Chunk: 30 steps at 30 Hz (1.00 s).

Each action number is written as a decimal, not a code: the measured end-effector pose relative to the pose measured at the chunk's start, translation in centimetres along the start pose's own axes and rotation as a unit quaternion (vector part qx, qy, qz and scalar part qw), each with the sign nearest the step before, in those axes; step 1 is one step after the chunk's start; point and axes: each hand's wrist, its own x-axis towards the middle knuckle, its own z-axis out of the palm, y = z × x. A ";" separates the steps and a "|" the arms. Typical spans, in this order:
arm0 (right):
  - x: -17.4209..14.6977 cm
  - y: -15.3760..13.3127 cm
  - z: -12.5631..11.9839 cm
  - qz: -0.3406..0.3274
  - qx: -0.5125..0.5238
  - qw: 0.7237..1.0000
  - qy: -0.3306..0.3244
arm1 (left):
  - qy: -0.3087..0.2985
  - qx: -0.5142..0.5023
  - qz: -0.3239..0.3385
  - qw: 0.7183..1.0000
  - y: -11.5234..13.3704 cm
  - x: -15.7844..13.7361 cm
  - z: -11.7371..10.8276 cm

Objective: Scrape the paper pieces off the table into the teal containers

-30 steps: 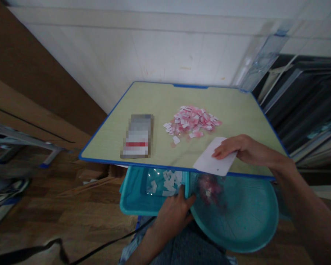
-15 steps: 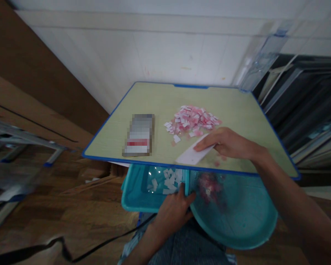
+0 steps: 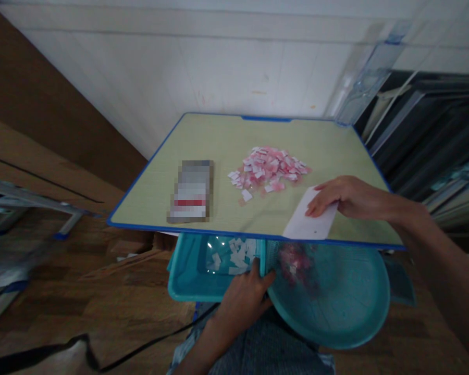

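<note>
My right hand (image 3: 330,197) holds a flat white card (image 3: 308,223) at the front right of a small table (image 3: 219,138) with a blue edge. Behind the card, a pile of small pink translucent pieces and white paper tags (image 3: 269,166) lies on the tabletop. Below the front edge, my left hand (image 3: 248,291) grips where the rims of a teal rectangular basin (image 3: 191,291) and a round teal basket (image 3: 347,312) meet. Several white paper pieces (image 3: 240,255) lie in the basin. Reddish-pink material (image 3: 297,263) sits in the basket, its kind unclear.
A blurred-out upright box-like object (image 3: 191,190) stands left on the table. A clear plastic bottle-like item (image 3: 361,86) leans at the wall behind the right corner. Dark flat panels (image 3: 437,125) are stacked at the right. A metal ladder (image 3: 31,208) stands left, and a black strap (image 3: 156,341) hangs low.
My right hand has moved right with the card, away from the pile, along the table's front edge. The left hand keeps its grip, and the pile looks the same.
</note>
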 end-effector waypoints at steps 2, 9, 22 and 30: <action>-1.2 0.2 -0.4 0.013 0.007 1.000 -0.005 | 0.000 -0.003 0.001 1.000 0.0 0.0 0.0; -3.0 -0.7 -3.6 0.131 0.012 0.991 0.034 | 0.008 0.002 -0.002 1.000 0.0 0.0 0.1; -1.0 5.0 -4.7 0.289 0.091 0.952 -0.031 | -0.004 0.000 0.000 1.000 0.0 0.0 -0.2; 1.6 4.5 -3.7 0.158 0.039 0.984 -0.074 | -0.003 -0.001 -0.006 1.000 0.1 0.0 -0.3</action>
